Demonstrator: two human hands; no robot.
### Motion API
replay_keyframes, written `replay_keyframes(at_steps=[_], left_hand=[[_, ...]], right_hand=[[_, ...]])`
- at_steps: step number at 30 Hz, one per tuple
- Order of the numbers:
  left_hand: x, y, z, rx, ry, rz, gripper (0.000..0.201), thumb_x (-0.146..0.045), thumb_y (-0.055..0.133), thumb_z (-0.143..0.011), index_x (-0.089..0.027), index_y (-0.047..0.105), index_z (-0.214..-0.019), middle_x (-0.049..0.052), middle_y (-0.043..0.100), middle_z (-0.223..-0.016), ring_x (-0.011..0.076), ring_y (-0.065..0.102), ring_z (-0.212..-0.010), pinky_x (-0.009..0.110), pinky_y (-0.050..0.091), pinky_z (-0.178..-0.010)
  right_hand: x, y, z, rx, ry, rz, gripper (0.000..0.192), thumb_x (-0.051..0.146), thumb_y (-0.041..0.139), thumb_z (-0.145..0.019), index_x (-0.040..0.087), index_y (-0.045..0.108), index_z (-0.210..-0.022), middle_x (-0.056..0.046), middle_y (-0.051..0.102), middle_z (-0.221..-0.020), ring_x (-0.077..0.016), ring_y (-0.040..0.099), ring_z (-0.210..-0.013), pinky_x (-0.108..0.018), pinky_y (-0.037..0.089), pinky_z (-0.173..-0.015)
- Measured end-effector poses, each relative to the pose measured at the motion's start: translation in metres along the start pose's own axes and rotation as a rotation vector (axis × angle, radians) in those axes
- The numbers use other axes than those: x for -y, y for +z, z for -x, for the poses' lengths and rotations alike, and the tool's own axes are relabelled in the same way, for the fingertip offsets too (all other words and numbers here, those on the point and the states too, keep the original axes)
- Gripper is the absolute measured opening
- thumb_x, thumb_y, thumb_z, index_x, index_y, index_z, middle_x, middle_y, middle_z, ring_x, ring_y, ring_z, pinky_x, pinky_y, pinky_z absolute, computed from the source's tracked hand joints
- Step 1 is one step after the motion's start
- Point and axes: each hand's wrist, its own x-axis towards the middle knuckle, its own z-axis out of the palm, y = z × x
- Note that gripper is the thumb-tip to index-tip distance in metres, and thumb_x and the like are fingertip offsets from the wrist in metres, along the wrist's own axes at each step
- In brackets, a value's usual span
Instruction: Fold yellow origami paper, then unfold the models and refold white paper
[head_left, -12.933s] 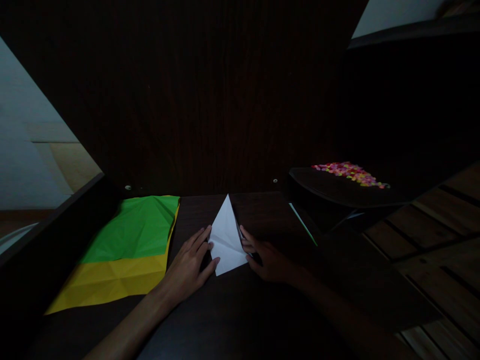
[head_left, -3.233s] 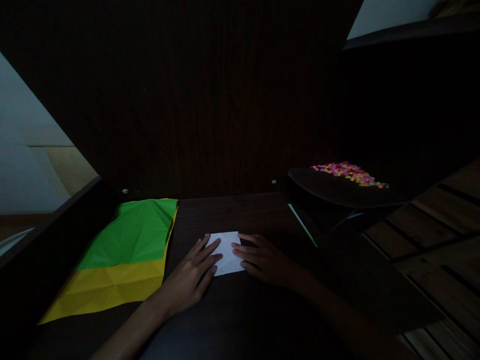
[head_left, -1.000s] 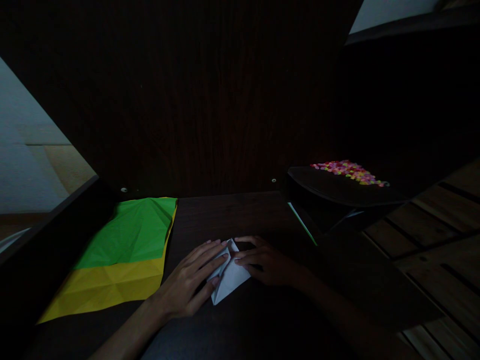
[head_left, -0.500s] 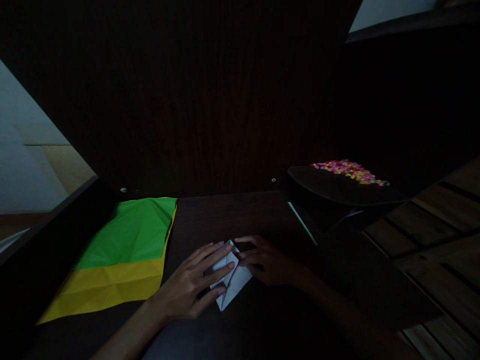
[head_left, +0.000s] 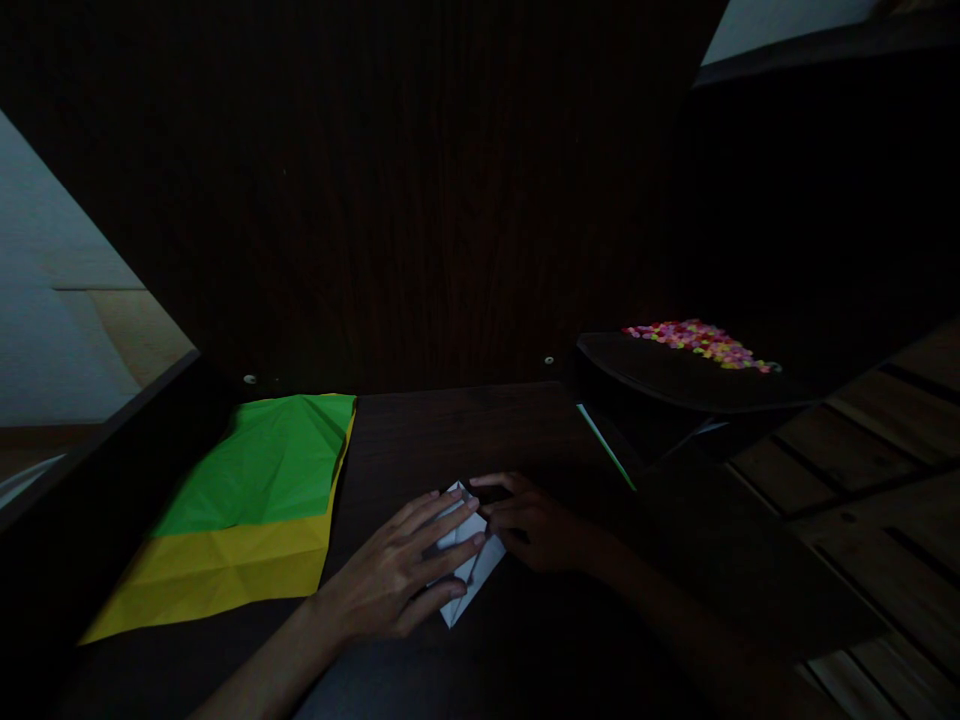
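Left hand [head_left: 390, 575] fingers [head_left: 442, 512] are lying spread and flat on the folded white paper [head_left: 469, 560], pinning it to the dark table [head_left: 465, 430]; right hand [head_left: 536, 525] fingertips are pressing together on its right edge. Paper's long axis is running diagonally, near tip pointing toward the person, far tip up-left, with the green sheet [head_left: 262, 460] over the yellow sheet [head_left: 217, 565] sitting well apart on the left
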Motion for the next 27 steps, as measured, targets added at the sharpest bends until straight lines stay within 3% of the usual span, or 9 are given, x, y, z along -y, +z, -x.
replay_keyframes(at_steps=[3,14,20,27], left_hand=[[-0.0016,-0.0006,-0.0024,0.017,-0.004,0.006,0.051,-0.027,0.054,-0.094,-0.024,0.042,-0.143,0.011,0.034,-0.154,0.0295,0.031,-0.142,0.053,0.037,-0.111],[-0.0032,-0.0032,-0.0041,0.002,-0.079,-0.017,0.063,-0.030,0.059,-0.088,-0.025,0.036,-0.147,0.012,0.049,-0.144,0.0320,0.045,-0.131,0.056,0.038,-0.108],[0.0003,-0.0051,-0.0031,-0.055,-0.129,-0.036,0.055,-0.030,0.060,-0.087,-0.023,0.048,-0.140,0.014,0.057,-0.131,0.0320,0.053,-0.116,0.055,0.044,-0.097],[0.0034,-0.0017,-0.0006,-0.011,-0.184,-0.103,0.041,-0.032,0.059,-0.088,-0.021,0.060,-0.128,0.014,0.062,-0.122,0.0327,0.057,-0.109,0.055,0.049,-0.090]], right_hand=[[0.0009,-0.0002,-0.0001,-0.012,0.018,-0.001,0.027,0.005,0.052,-0.083,0.017,0.070,-0.100,-0.012,0.057,-0.133,-0.0222,0.043,-0.133,-0.042,0.042,-0.105],[-0.0004,0.0008,-0.0003,-0.001,0.018,-0.021,0.034,0.004,0.055,-0.081,0.020,0.070,-0.107,-0.009,0.066,-0.122,-0.0240,0.043,-0.132,-0.046,0.040,-0.105],[-0.0039,0.0027,0.0007,-0.047,-0.015,-0.025,0.034,0.005,0.054,-0.083,0.021,0.069,-0.109,-0.005,0.068,-0.121,-0.0253,0.044,-0.131,-0.050,0.040,-0.103],[-0.0071,0.0026,0.0018,-0.090,-0.023,0.028,0.032,0.006,0.055,-0.083,0.020,0.070,-0.107,-0.005,0.065,-0.127,-0.0248,0.042,-0.131,-0.049,0.042,-0.102]])
